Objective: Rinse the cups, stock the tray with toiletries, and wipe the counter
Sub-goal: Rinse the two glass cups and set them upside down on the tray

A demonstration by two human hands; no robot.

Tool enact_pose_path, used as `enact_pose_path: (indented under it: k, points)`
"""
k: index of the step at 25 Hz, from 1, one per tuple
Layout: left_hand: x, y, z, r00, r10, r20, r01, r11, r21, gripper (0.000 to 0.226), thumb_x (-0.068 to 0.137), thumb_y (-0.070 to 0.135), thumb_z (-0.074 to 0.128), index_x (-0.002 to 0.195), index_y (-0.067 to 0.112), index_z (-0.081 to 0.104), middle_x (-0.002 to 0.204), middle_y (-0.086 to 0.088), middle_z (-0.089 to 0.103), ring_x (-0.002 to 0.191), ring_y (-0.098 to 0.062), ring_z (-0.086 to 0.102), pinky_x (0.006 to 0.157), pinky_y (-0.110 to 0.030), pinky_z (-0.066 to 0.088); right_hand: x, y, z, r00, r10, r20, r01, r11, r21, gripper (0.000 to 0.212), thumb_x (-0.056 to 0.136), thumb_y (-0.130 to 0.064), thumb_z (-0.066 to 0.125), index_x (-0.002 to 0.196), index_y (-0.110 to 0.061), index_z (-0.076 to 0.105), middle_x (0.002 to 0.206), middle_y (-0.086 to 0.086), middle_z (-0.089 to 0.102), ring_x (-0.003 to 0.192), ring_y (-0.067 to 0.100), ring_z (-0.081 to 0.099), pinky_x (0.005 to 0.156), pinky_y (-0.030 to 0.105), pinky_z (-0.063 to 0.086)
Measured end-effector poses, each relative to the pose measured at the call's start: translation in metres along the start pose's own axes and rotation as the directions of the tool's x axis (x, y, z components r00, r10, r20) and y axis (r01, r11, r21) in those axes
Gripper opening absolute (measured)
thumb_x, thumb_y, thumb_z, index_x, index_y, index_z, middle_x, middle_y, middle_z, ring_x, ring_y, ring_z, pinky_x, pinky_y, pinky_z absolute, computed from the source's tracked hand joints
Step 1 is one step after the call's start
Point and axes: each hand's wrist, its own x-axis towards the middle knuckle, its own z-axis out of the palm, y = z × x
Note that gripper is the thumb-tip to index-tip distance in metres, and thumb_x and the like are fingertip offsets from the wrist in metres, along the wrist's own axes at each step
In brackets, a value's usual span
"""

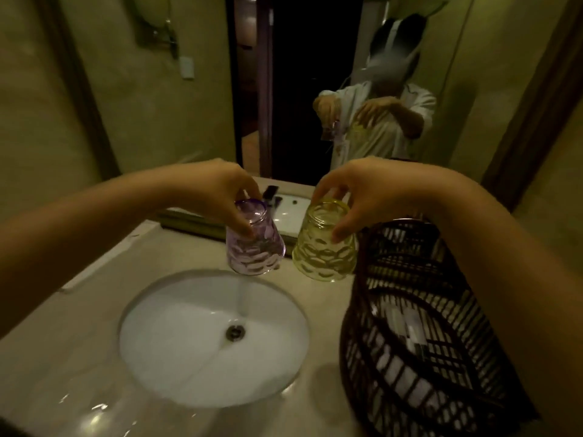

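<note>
My left hand (217, 197) grips the purple cup (255, 239) by its base, mouth down over the far rim of the sink (176, 357). I judge it is upended so the rinse water drains. A thin stream of water (241, 298) falls below it toward the drain (235, 332), though I cannot tell whether it comes from the cup or from a tap hidden behind it. Just to the right, my right hand (356, 193) pinches the yellow cup (325, 244) the same way, tilted, over the table (63, 357) edge. Nearer and further right, a dark wicker basket (394, 310) stands on the table with pale packets inside, probably the toiletries waiting. I cannot see a tray.
</note>
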Motion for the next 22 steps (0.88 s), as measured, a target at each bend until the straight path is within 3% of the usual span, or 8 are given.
enact_pose_path:
  k: [4, 9, 13, 16, 19, 22]
  points:
    - [-0.071, -0.079, 0.008, 0.994, -0.104, 0.017, 0.104, 0.995, -0.008, 0.056, 0.062, 0.042, 0.078, 0.112, 0.025, 0.059, 0.083, 0.018, 0.058, 0.077, -0.004, 0.059, 0.059, -0.016, 0.047, 0.050, -0.080, 0.041, 0.998, -0.067, 0.007, 0.067, 0.998, -0.009, 0.057, 0.062, -0.034, 0.081, 0.114, -0.032, 0.056, 0.101, -0.009, 0.059, 0.080, 0.002, 0.054, 0.061, 0.017, 0.044]
    - [-0.152, -0.174, 0.015, 0.976, -0.212, 0.041, 0.213, 0.977, -0.013, 0.057, 0.065, 0.035, 0.079, 0.115, 0.016, 0.059, 0.091, 0.006, 0.063, 0.080, -0.009, 0.060, 0.072, -0.031, 0.056, 0.110, -0.176, 0.089, 0.991, -0.136, 0.016, 0.134, 0.986, 0.103, 0.056, 0.063, -0.030, 0.081, 0.112, -0.034, 0.055, 0.097, -0.010, 0.060, 0.085, 0.008, 0.058, 0.065, 0.020, 0.047]
    - [-0.193, -0.243, 0.016, 0.957, -0.290, 0.029, 0.291, 0.956, -0.033, 0.062, 0.065, 0.034, 0.080, 0.120, 0.018, 0.056, 0.096, 0.006, 0.059, 0.079, -0.008, 0.057, 0.063, -0.017, 0.047, 0.149, -0.238, 0.113, 0.980, -0.200, 0.001, 0.198, 0.971, 0.133, 0.056, 0.063, -0.029, 0.081, 0.114, -0.031, 0.056, 0.099, -0.010, 0.057, 0.088, 0.011, 0.056, 0.068, 0.021, 0.046]
    - [-0.202, -0.288, 0.021, 0.938, -0.346, 0.013, 0.345, 0.932, -0.110, 0.068, 0.062, 0.032, 0.082, 0.120, 0.020, 0.049, 0.099, 0.004, 0.056, 0.086, -0.014, 0.058, 0.064, -0.017, 0.045, 0.181, -0.268, 0.125, 0.974, -0.226, 0.025, 0.220, 0.966, 0.137, 0.059, 0.066, -0.030, 0.080, 0.119, -0.029, 0.054, 0.107, -0.006, 0.057, 0.095, 0.015, 0.055, 0.072, 0.024, 0.048]
    - [-0.194, -0.333, 0.026, 0.931, -0.363, 0.022, 0.361, 0.916, -0.174, 0.055, 0.063, 0.028, 0.082, 0.107, 0.026, 0.049, 0.100, 0.003, 0.057, 0.088, -0.015, 0.059, 0.062, -0.017, 0.049, 0.222, -0.279, 0.137, 0.973, -0.231, 0.017, 0.226, 0.963, 0.146, 0.061, 0.066, -0.029, 0.080, 0.121, -0.028, 0.053, 0.115, -0.002, 0.059, 0.099, 0.016, 0.053, 0.076, 0.025, 0.045]
    - [-0.175, -0.375, 0.033, 0.920, -0.391, 0.020, 0.386, 0.900, -0.203, 0.056, 0.064, 0.025, 0.081, 0.111, 0.024, 0.052, 0.099, 0.003, 0.057, 0.091, -0.017, 0.061, 0.068, -0.023, 0.053, 0.269, -0.278, 0.152, 0.975, -0.223, -0.001, 0.221, 0.965, 0.141, 0.062, 0.065, -0.030, 0.081, 0.120, -0.028, 0.053, 0.117, 0.000, 0.060, 0.100, 0.017, 0.053, 0.081, 0.030, 0.048]
